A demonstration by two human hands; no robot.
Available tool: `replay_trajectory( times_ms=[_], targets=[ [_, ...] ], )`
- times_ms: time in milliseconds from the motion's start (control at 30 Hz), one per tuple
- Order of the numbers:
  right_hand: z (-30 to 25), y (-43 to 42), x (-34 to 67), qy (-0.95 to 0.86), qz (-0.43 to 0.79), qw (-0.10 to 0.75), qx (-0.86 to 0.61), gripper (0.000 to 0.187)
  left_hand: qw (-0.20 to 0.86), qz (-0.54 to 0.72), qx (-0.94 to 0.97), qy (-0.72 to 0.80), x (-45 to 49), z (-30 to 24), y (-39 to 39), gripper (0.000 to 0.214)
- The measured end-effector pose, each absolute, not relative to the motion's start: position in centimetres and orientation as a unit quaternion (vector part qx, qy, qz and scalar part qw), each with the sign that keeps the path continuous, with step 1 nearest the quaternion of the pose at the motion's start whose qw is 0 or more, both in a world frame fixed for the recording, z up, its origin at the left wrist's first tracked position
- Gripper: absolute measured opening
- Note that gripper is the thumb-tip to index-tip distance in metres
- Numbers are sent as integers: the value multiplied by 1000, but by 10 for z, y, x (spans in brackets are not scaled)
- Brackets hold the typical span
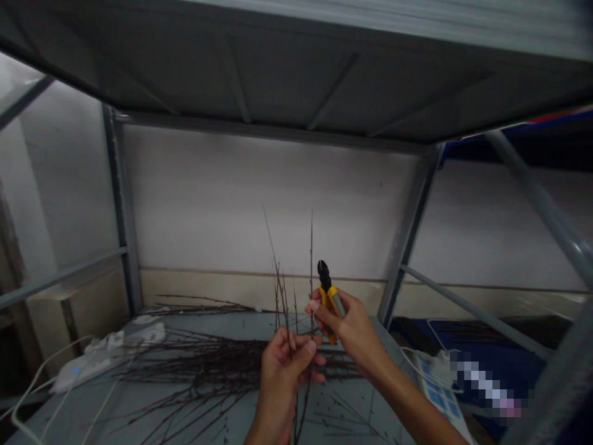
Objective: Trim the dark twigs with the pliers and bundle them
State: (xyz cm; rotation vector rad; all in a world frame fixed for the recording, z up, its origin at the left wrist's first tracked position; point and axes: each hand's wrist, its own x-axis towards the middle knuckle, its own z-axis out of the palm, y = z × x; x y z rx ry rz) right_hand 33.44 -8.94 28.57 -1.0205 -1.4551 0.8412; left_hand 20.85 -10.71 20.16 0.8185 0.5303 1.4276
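Note:
My left hand (285,364) is closed around several thin dark twigs (285,300) that stand roughly upright, their lower ends reaching below the fist. In my right hand (349,321) are diagonal cutters (325,276) with black jaws and yellow-grey handles, the jaws pointing up. The thumb and fingertips of that hand also pinch a single upright twig (312,247), which runs down toward my left hand. The cutter jaws are apart from this twig. Beneath both hands, a large pile of dark twigs (222,364) lies across the grey board (250,322).
A white power strip (111,355) with cables lies on the left. Metal frame posts (124,210) stand at the sides, and a panel (287,74) hangs overhead. Cut bits (340,414) are scattered in front. Right of the frame lies blue cloth (500,358).

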Motion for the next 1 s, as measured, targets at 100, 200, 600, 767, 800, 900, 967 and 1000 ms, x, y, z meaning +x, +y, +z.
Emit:
replay_trajectory(
  times_ms=[100, 200, 600, 767, 800, 900, 967, 1000],
  targets=[
    [285, -90, 338, -627, 350, 544, -434, 38, 667, 617, 363, 205, 210, 205, -103, 31],
    [284, -90, 339, -645, 331, 531, -439, 33, 675, 618, 362, 177, 212, 212, -98, 36],
    [295, -93, 348, -704, 181, 504, -466, 24, 690, 630, 299, 193, 225, 228, -87, 36],
    [305, -98, 372, -764, -58, 379, -519, 21, 667, 650, 290, 221, 225, 229, -86, 35],
    [309, -100, 376, -773, -122, 337, -523, 22, 658, 654, 295, 229, 225, 229, -86, 35],
    [325, -108, 386, -788, -279, 185, -517, 31, 628, 665, 315, 252, 227, 227, -86, 36],
    [336, -113, 388, -783, -344, 101, -508, 35, 609, 672, 328, 265, 229, 225, -87, 36],
    [340, -114, 388, -779, -365, 73, -504, 35, 600, 674, 335, 271, 231, 224, -87, 36]
  ],
)
